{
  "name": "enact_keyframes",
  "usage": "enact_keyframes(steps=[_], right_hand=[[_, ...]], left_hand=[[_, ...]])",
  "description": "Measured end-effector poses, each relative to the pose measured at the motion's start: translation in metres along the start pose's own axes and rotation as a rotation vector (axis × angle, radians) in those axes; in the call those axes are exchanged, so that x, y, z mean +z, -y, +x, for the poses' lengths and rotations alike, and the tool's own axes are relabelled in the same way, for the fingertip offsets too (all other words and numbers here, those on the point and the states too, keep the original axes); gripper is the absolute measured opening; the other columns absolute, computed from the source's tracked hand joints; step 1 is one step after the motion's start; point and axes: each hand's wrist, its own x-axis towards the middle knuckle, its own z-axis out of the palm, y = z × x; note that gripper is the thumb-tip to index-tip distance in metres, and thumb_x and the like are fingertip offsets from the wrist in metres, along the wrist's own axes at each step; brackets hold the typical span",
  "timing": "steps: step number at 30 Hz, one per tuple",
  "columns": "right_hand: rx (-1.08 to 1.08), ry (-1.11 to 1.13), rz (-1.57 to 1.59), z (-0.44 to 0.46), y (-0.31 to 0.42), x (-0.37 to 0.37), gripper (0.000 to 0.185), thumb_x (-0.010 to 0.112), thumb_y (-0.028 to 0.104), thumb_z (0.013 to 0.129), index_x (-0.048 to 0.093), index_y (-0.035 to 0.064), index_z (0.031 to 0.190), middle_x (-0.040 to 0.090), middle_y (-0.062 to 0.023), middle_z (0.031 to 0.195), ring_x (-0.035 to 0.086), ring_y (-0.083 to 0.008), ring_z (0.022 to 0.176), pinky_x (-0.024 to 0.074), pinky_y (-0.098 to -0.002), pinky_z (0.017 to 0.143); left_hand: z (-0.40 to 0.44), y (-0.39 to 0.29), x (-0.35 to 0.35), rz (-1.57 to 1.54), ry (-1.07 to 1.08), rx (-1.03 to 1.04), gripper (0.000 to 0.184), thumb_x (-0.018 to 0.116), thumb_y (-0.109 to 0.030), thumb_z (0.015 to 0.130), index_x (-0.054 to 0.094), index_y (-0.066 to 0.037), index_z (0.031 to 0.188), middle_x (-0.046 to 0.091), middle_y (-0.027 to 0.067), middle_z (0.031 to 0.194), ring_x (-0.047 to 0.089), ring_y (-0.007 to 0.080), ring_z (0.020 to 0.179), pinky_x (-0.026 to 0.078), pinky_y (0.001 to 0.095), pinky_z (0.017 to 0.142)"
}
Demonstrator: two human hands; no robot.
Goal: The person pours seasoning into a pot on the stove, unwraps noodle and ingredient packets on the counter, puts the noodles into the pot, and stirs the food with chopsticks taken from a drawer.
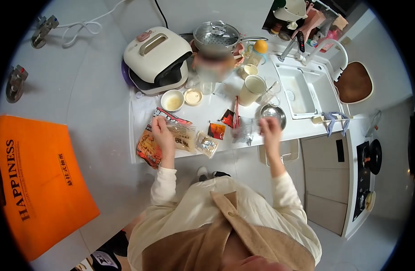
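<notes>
My left hand (163,135) is closed at the left edge of a clear packet (184,136) with pale beige contents. Beneath them lies a large red and orange food bag (148,147). My right hand (271,132) is raised, its fingers pinched together in front of a metal bowl (276,114); what they hold is blurred. Just left of those fingers is a translucent plastic packet (244,131), and I cannot tell whether they touch it. Between the hands lie a small clear packet (207,144), an orange-red sachet (216,131) and a dark red sachet (227,118).
A cream cooker (155,56) stands at the back left, beside a lidded pan (216,36). A white bowl (172,100), a round lid (193,96) and a tall cup (252,90) sit mid-counter. The sink (295,90) is right; an orange box (44,185) is left.
</notes>
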Motion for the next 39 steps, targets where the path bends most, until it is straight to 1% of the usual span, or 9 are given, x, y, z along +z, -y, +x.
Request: enact_keyframes(steps=[5, 9, 10, 11, 13, 18, 27, 32, 39], right_hand=[[0.084, 0.229, -0.328, 0.040, -0.089, 0.064, 0.025, 0.057, 0.017, 0.086, 0.055, -0.0048, 0.099, 0.061, -0.0132, 0.072, 0.061, -0.0184, 0.054, 0.0476, -0.0287, 0.052], [-0.084, 0.345, -0.865, 0.027, -0.027, 0.067, 0.048, 0.058, 0.035, 0.084, 0.053, -0.0070, 0.107, 0.063, -0.0179, 0.084, 0.063, -0.0245, 0.074, 0.0488, -0.0360, 0.064], [0.168, 0.505, -0.404, 0.015, -0.003, 0.067, 0.057, 0.058, 0.042, 0.083, 0.049, -0.0058, 0.113, 0.062, -0.0190, 0.089, 0.062, -0.0256, 0.078, 0.0475, -0.0371, 0.069], [0.031, 0.608, -0.196, 0.002, -0.006, 0.071, 0.056, 0.061, 0.042, 0.082, 0.050, -0.0053, 0.111, 0.062, -0.0166, 0.087, 0.059, -0.0204, 0.078, 0.0472, -0.0343, 0.069], [-0.067, 0.680, -0.123, -0.018, -0.005, 0.090, 0.050, 0.062, 0.037, 0.083, 0.051, -0.0044, 0.107, 0.061, -0.0146, 0.087, 0.057, -0.0168, 0.075, 0.0473, -0.0325, 0.070], [0.265, 0.621, 0.239, -0.018, 0.026, 0.077, 0.039, 0.058, 0.026, 0.087, 0.045, 0.0014, 0.114, 0.059, -0.0033, 0.082, 0.056, -0.0120, 0.071, 0.0474, -0.0239, 0.064], [-0.130, 0.635, -0.269, -0.020, 0.064, 0.055, 0.039, 0.057, 0.024, 0.087, 0.039, 0.0000, 0.111, 0.062, -0.0179, 0.085, 0.062, -0.0315, 0.075, 0.0482, -0.0357, 0.065], [-0.376, 0.612, -0.289, -0.030, 0.080, 0.053, 0.040, 0.055, 0.024, 0.089, 0.039, 0.0002, 0.116, 0.062, -0.0163, 0.090, 0.062, -0.0285, 0.078, 0.0483, -0.0350, 0.067], [0.237, 0.827, 0.343, -0.010, 0.091, 0.058, 0.044, 0.054, 0.025, 0.090, 0.038, 0.0071, 0.127, 0.056, -0.0001, 0.103, 0.053, -0.0072, 0.087, 0.0470, -0.0235, 0.067]], left_hand=[[-0.020, -0.001, 0.017, -0.115, 0.032, -0.117, 0.020, 0.041, -0.014, 0.092, 0.048, 0.000, 0.080, 0.049, 0.0019, 0.074, 0.044, 0.0111, 0.071, 0.039, 0.0247, 0.068], [-0.027, -0.008, 0.029, -0.178, 0.028, -0.170, 0.021, 0.041, -0.015, 0.093, 0.048, 0.000, 0.081, 0.051, 0.0029, 0.075, 0.046, 0.0116, 0.071, 0.040, 0.0259, 0.068], [-0.027, -0.010, 0.035, -0.172, 0.022, -0.163, 0.021, 0.041, -0.016, 0.093, 0.048, 0.000, 0.081, 0.051, 0.0032, 0.076, 0.046, 0.0117, 0.071, 0.040, 0.0259, 0.068], [-0.028, -0.011, 0.039, -0.163, 0.020, -0.158, 0.021, 0.041, -0.016, 0.093, 0.048, 0.000, 0.081, 0.051, 0.0034, 0.076, 0.046, 0.0117, 0.071, 0.040, 0.0259, 0.068], [-0.031, -0.022, 0.045, -0.340, 0.156, -0.264, 0.021, 0.045, -0.018, 0.093, 0.053, 0.001, 0.087, 0.055, 0.0046, 0.083, 0.051, 0.0116, 0.080, 0.042, 0.0251, 0.074], [-0.039, -0.044, 0.044, -0.590, 0.686, -0.568, 0.027, 0.058, -0.022, 0.087, 0.058, 0.001, 0.103, 0.061, 0.0050, 0.095, 0.057, 0.0110, 0.086, 0.045, 0.0240, 0.077], [-0.066, -0.072, 0.055, -0.348, 0.718, -0.261, 0.026, 0.060, -0.022, 0.085, 0.061, 0.000, 0.100, 0.062, 0.0024, 0.093, 0.056, 0.0092, 0.081, 0.045, 0.0234, 0.071], [-0.029, -0.087, 0.047, -0.664, 1.043, -0.667, 0.038, 0.059, -0.012, 0.083, 0.049, -0.001, 0.118, 0.059, 0.0092, 0.108, 0.058, 0.0198, 0.098, 0.046, 0.0313, 0.086], [-0.024, -0.107, 0.054, -1.059, 1.406, -0.469, 0.088, 0.066, -0.047, 0.074, 0.025, -0.001, 0.137, 0.043, 0.0119, 0.128, 0.046, 0.0235, 0.115, 0.039, 0.0360, 0.096]])
